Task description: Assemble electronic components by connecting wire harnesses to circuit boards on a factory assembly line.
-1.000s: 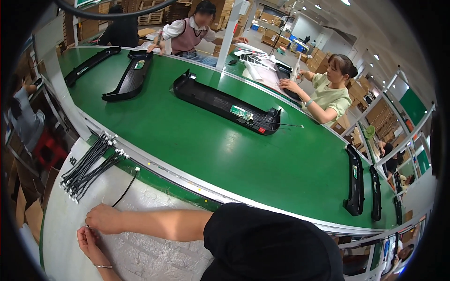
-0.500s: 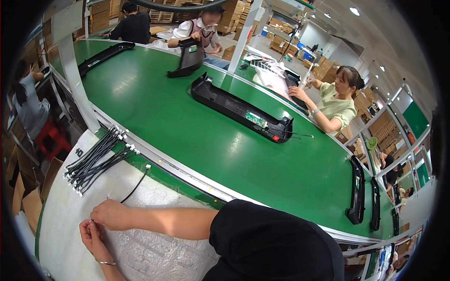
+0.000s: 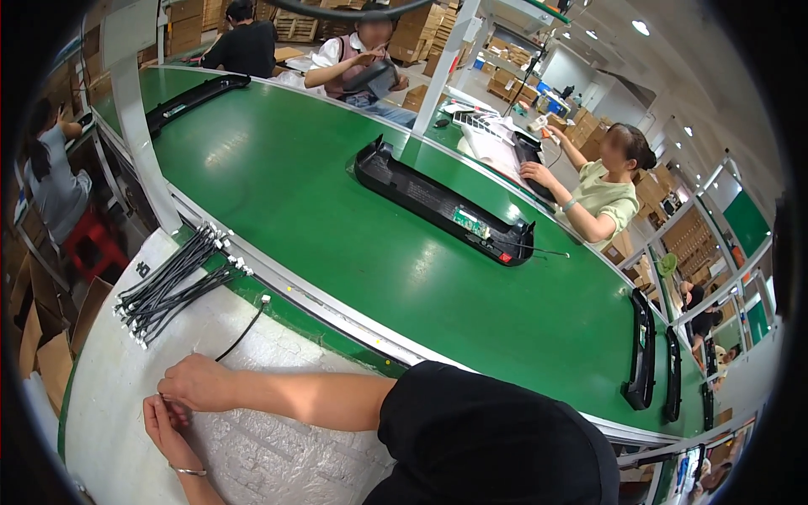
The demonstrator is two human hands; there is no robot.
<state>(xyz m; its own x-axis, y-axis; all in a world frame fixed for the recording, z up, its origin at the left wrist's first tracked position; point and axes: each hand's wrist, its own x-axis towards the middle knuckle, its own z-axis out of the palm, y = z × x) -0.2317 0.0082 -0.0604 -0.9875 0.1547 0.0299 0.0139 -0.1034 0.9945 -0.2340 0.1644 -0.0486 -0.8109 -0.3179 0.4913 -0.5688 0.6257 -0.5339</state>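
While a thin, curved black cable point(image 3: 245, 334) is seen right of the cable bundle point(image 3: 174, 289), its nearer end is hidden by the right hand point(image 3: 200, 383). Nearer than the bundle, over a wrinkled white surface point(image 3: 261, 442), the fingers of this hand and the left hand point(image 3: 168, 429) are bent narrow; what is pinched cannot be told. Beyond the bundle, a long, hollow black casing point(image 3: 417, 194) is seen.

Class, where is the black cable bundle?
On the head view's left side, the bundle lies mostly on the white worktop, beyond the right hand, beside the metal rail.
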